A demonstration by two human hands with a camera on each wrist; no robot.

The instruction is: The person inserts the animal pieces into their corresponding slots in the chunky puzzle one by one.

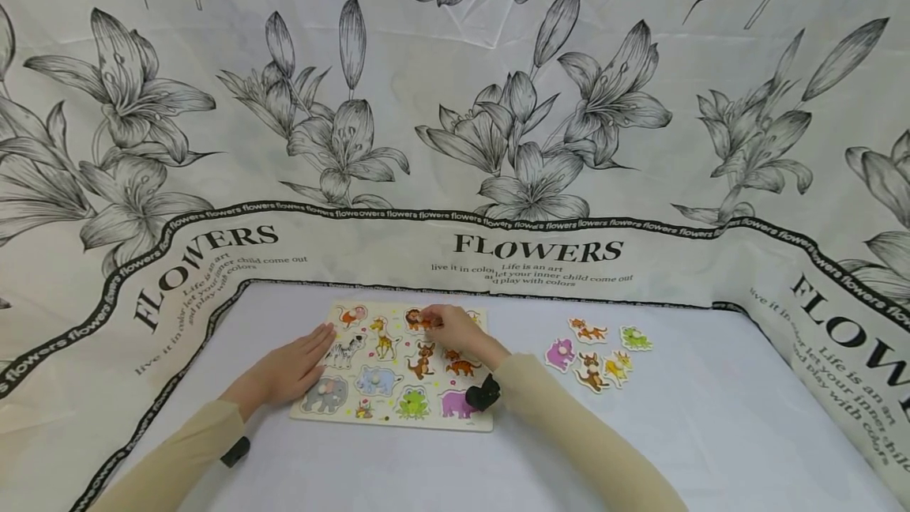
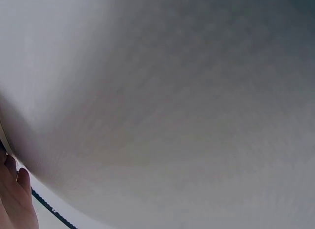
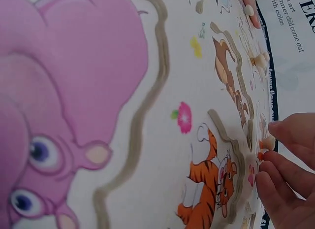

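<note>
A wooden animal puzzle board (image 1: 387, 420) lies flat on the white-covered table. My left hand (image 1: 290, 368) rests on its left edge, fingers extended near the zebra piece (image 1: 344, 352). At the top of the board, my right hand (image 1: 460, 332) pinches the small knob of the lion piece (image 1: 414, 320) between thumb and fingers; the hand partly covers that piece. Knobbed elephant (image 1: 325, 396), blue hippo (image 1: 377, 382) and giraffe (image 1: 384, 340) pieces sit in their recesses. The kangaroo, tiger, frog and purple hippo recesses show printed pictures. The left wrist view is mostly blurred cloth.
Right of the board lie loose pieces: a tiger (image 1: 587, 330), a green frog (image 1: 635, 338), a purple hippo (image 1: 560, 354), a kangaroo (image 1: 591, 373) and a yellow deer-like animal (image 1: 617, 368). A flower-printed curtain (image 1: 384, 251) stands behind and at both sides.
</note>
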